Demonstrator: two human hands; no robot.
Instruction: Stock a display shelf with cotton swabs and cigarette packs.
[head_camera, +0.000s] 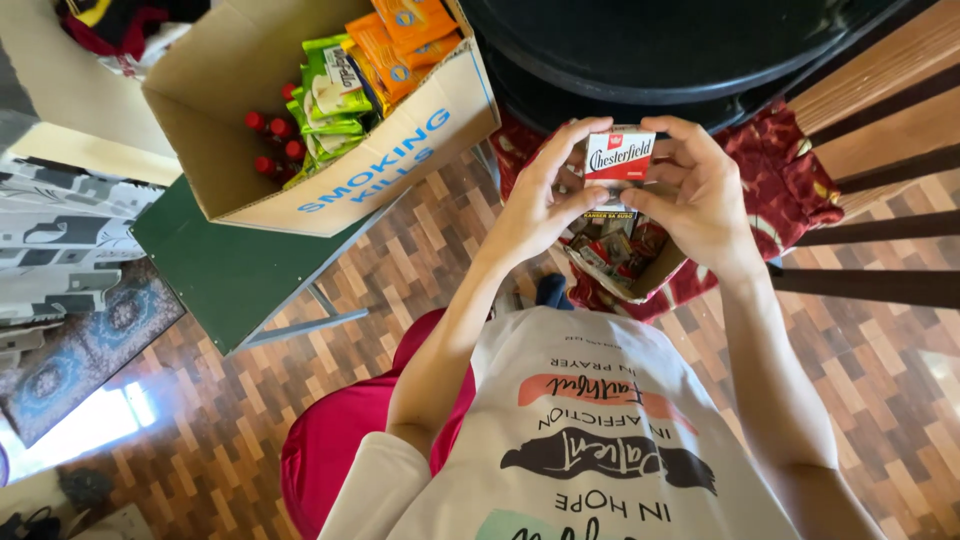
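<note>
Cigarette pack (619, 155), red and white, is held up at chest height above a small open carton (622, 262), left hand (535, 205) and right hand (698, 195) pinching its opposite ends with fingertips, face turned toward the viewer.

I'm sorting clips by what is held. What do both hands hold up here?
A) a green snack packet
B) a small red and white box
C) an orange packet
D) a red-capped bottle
B: the left hand and right hand grip a small red and white box between their fingertips, above an open carton of small packs.
</note>
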